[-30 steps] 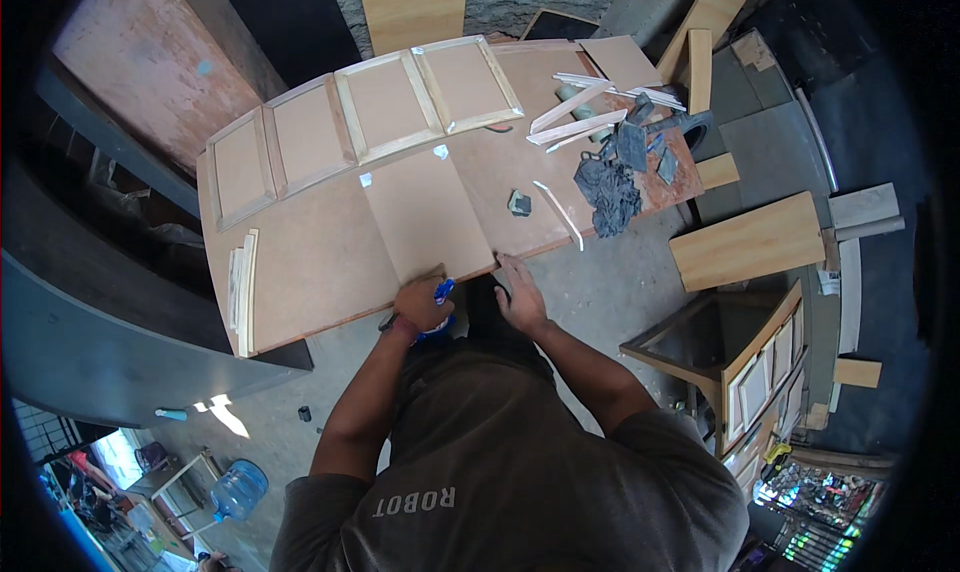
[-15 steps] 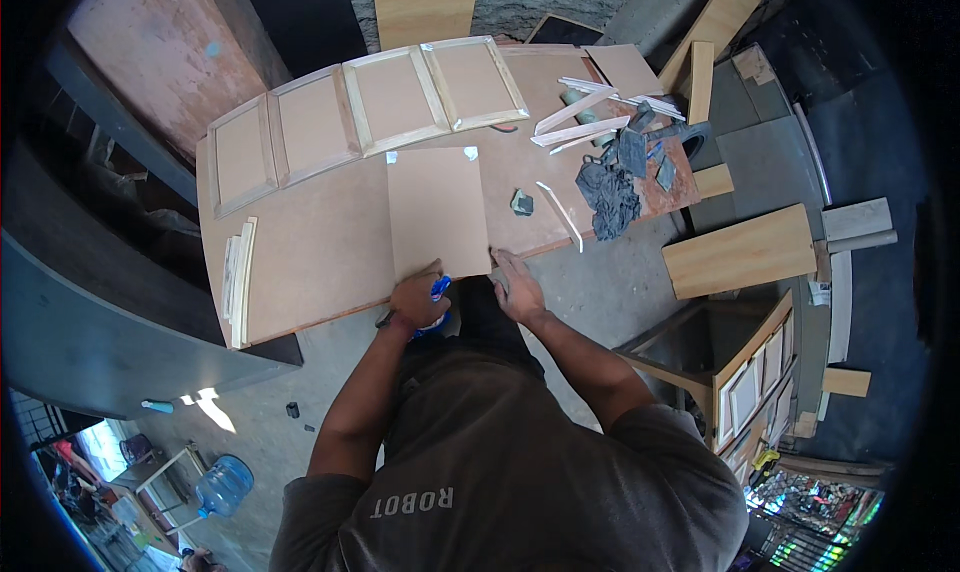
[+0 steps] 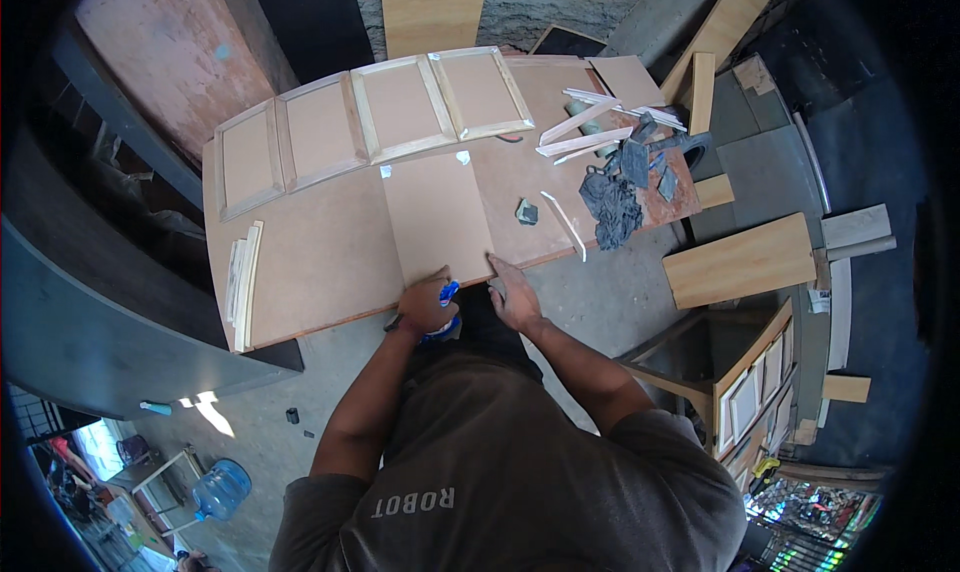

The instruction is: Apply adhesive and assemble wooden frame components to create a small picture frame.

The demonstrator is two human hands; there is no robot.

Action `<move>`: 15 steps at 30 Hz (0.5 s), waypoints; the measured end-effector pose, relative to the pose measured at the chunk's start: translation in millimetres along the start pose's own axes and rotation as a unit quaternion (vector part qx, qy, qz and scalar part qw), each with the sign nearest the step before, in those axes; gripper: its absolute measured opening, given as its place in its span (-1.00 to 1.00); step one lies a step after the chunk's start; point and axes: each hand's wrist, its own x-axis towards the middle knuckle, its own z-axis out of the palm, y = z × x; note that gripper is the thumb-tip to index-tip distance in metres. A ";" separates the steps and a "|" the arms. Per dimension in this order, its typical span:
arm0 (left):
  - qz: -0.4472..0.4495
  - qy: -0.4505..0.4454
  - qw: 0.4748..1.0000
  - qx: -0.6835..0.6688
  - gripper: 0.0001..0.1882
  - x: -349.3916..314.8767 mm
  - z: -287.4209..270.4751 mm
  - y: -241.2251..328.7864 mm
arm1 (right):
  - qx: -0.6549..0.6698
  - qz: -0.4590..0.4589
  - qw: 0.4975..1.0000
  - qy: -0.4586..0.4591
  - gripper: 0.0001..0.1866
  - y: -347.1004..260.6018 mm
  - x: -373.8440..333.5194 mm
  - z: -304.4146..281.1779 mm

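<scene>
A thin brown board (image 3: 440,217) with white dabs on its two far corners lies on the worktable (image 3: 320,262), its near edge by my body. At its near left corner is my left hand (image 3: 427,302), closed around a blue-and-white object (image 3: 449,293) that the fingers mostly hide; its index finger reaches onto the board. My right hand (image 3: 514,294) rests against the near right corner with fingers stretched out, holding nothing. Beyond the board stands a row of wood-framed panels (image 3: 405,110), laid flat along the table's far side.
Thin strips (image 3: 247,287) lie at the table's left end. On the right are loose white strips (image 3: 580,124), a dark crumpled cloth (image 3: 612,207), a small dark block (image 3: 526,211) and a single strip (image 3: 563,225). A plywood piece (image 3: 740,260) sits off the table's right side.
The board has slid slightly toward the far side's lower left, turning a little, with both hands still at its near corners. The whole view has shifted slightly.
</scene>
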 end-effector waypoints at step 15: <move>0.043 0.070 0.996 -0.044 -0.57 2.3 0.5 -0.9 | -0.005 0.009 1.000 0.008 -0.27 9.2 0.0 -4.4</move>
